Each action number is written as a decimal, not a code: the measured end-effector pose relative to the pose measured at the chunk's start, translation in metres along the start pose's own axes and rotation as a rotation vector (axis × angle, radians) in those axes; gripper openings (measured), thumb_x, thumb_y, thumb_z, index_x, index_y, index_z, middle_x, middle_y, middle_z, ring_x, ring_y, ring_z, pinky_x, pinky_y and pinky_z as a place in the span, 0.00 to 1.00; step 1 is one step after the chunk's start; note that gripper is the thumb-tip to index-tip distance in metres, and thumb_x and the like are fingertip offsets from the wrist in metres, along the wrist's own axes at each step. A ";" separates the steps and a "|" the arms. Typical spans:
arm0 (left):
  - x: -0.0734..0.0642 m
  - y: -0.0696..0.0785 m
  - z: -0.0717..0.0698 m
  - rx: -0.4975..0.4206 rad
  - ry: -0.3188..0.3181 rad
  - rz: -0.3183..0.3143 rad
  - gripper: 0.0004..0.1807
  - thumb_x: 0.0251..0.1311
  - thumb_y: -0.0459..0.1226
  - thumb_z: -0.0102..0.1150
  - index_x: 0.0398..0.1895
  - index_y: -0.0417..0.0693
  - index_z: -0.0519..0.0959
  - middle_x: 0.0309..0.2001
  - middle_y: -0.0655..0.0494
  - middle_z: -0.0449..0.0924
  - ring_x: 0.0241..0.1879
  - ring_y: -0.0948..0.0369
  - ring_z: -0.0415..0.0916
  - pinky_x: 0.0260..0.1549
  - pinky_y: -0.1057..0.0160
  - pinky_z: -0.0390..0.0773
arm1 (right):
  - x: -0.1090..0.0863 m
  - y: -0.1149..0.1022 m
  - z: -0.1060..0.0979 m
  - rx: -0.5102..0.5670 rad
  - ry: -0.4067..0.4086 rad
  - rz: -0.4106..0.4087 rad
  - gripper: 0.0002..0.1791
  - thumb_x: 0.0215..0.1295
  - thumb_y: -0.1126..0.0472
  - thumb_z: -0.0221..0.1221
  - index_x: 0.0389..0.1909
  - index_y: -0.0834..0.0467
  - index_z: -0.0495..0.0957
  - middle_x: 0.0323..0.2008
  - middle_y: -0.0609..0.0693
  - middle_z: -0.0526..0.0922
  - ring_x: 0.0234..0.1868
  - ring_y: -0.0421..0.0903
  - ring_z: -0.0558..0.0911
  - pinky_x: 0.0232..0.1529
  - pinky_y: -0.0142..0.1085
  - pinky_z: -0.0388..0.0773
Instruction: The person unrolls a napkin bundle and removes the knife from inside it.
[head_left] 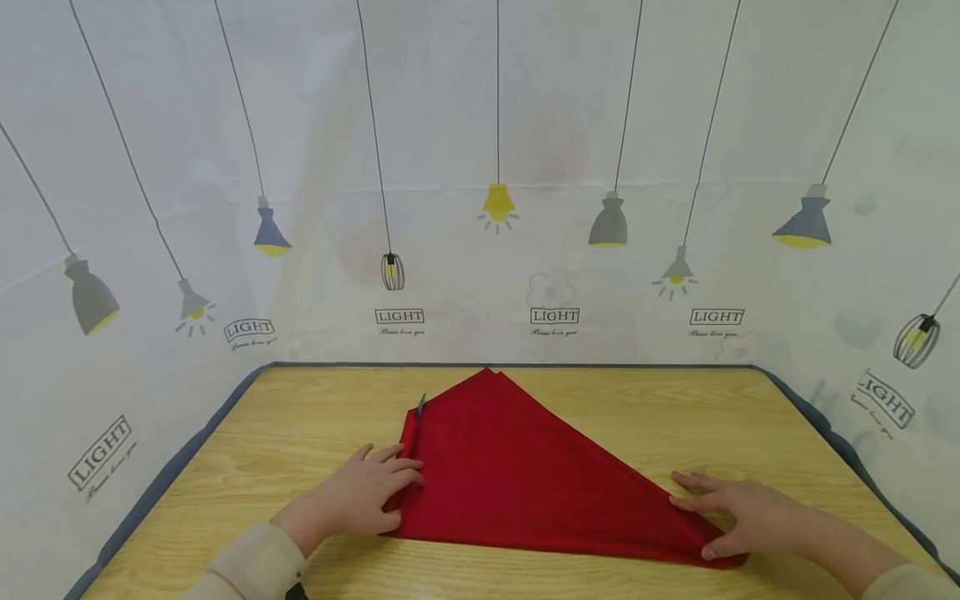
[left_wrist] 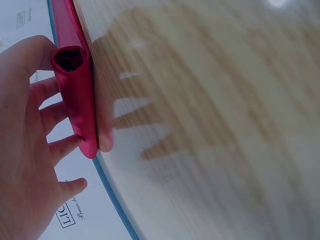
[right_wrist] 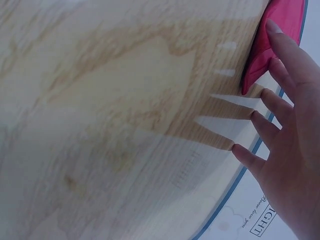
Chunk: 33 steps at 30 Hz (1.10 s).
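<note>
A red cloth (head_left: 517, 475) lies folded on the wooden table in the head view, its far corner reaching the table's back edge. Its left side is turned into a narrow roll, whose hollow end (left_wrist: 70, 59) shows in the left wrist view. Out of the roll's far end sticks a slim grey pointed tip (head_left: 422, 406); the rest of it is hidden. My left hand (head_left: 367, 492) rests along this roll with spread fingers, thumb at the near corner. At the cloth's right point, my right hand (head_left: 750, 517) touches it with thumb and forefinger, other fingers spread on the table.
The wooden table (head_left: 315, 400) has a blue border (head_left: 180, 467) along its edges. White sheeting printed with lamps (head_left: 498, 202) and LIGHT labels (head_left: 555, 317) stands behind and at both sides. Reflections of the hands show on the glossy tabletop.
</note>
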<state>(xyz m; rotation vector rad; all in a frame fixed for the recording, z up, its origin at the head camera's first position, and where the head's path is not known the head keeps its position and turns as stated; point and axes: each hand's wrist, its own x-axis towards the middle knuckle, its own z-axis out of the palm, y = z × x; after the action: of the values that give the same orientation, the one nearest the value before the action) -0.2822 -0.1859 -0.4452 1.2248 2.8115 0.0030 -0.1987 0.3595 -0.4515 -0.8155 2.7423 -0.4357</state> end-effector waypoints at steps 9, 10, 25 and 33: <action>-0.005 -0.006 -0.002 0.010 0.024 -0.002 0.23 0.55 0.41 0.53 0.57 0.54 0.77 0.62 0.53 0.71 0.65 0.45 0.62 0.57 0.36 0.63 | 0.001 0.000 0.001 -0.042 0.007 -0.012 0.38 0.57 0.32 0.60 0.65 0.48 0.74 0.70 0.56 0.64 0.63 0.68 0.66 0.52 0.54 0.74; -0.005 -0.007 -0.002 0.006 0.021 -0.004 0.23 0.55 0.42 0.54 0.56 0.54 0.77 0.62 0.53 0.71 0.65 0.45 0.63 0.57 0.36 0.63 | 0.001 0.000 0.001 -0.042 0.007 -0.012 0.38 0.57 0.32 0.60 0.65 0.48 0.74 0.70 0.56 0.64 0.63 0.68 0.66 0.52 0.54 0.74; -0.011 -0.014 0.002 -0.019 0.014 -0.049 0.24 0.56 0.48 0.63 0.56 0.54 0.76 0.62 0.53 0.71 0.63 0.48 0.65 0.56 0.41 0.67 | 0.001 0.001 0.002 -0.020 -0.002 -0.009 0.38 0.57 0.32 0.60 0.65 0.48 0.74 0.70 0.56 0.64 0.64 0.70 0.65 0.51 0.56 0.73; -0.013 -0.017 0.003 -0.039 0.008 -0.077 0.22 0.56 0.41 0.57 0.56 0.55 0.77 0.64 0.53 0.70 0.64 0.46 0.63 0.58 0.41 0.66 | 0.001 -0.002 0.000 -0.005 -0.014 0.007 0.37 0.57 0.34 0.61 0.65 0.49 0.74 0.70 0.57 0.64 0.64 0.70 0.64 0.53 0.52 0.74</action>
<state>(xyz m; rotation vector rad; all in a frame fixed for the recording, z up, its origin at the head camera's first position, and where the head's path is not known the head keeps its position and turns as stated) -0.2852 -0.2069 -0.4478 1.1104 2.8498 0.0578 -0.1985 0.3576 -0.4508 -0.8063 2.7340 -0.4203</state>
